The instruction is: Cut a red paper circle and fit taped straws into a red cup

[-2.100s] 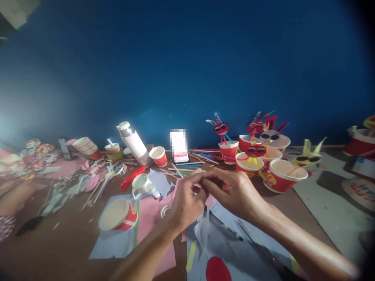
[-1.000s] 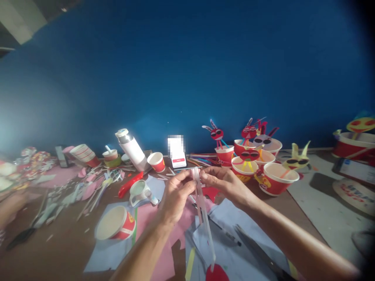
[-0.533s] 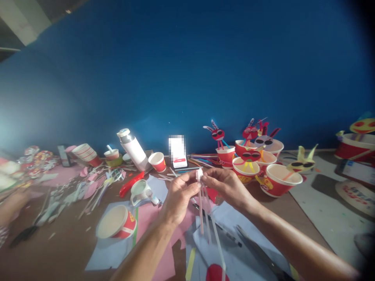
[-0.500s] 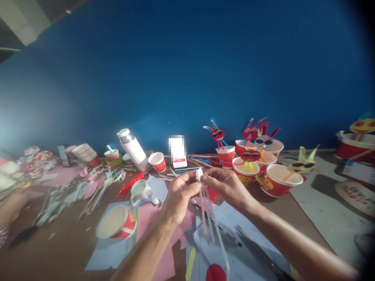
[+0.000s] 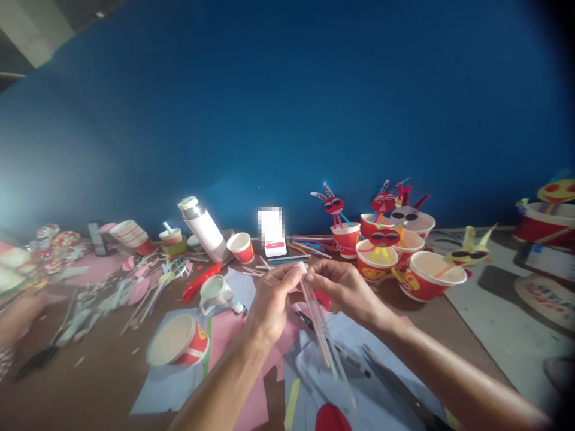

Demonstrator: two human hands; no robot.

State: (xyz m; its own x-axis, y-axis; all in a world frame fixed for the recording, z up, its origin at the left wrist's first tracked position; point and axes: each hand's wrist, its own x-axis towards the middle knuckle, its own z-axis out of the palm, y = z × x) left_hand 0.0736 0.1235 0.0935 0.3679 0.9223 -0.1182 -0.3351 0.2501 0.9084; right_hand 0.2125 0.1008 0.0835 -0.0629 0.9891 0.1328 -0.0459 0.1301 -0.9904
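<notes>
Head feed: I've got a brown counter (image 5: 90, 395) backed by a dark-blue wall (image 5: 287, 108), glare at left. Surface is cluttered: pale-blue paper (image 5: 309, 374) and pink paper (image 5: 229, 335) up front, pale panel (image 5: 489, 335) at right. Straws (image 5: 320, 335) slant above the blue sheet, tops pinched narrowly in the fingers of both left hand (image 5: 274, 299) and right hand (image 5: 344, 290). Lit phone (image 5: 275, 247) stands near the wall; co-worker's hand (image 5: 20, 314) at left edge.

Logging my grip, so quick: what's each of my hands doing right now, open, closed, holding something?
Left hand: closed, pinching the top end of the pale straws.
Right hand: closed, pinching the same end.
</notes>
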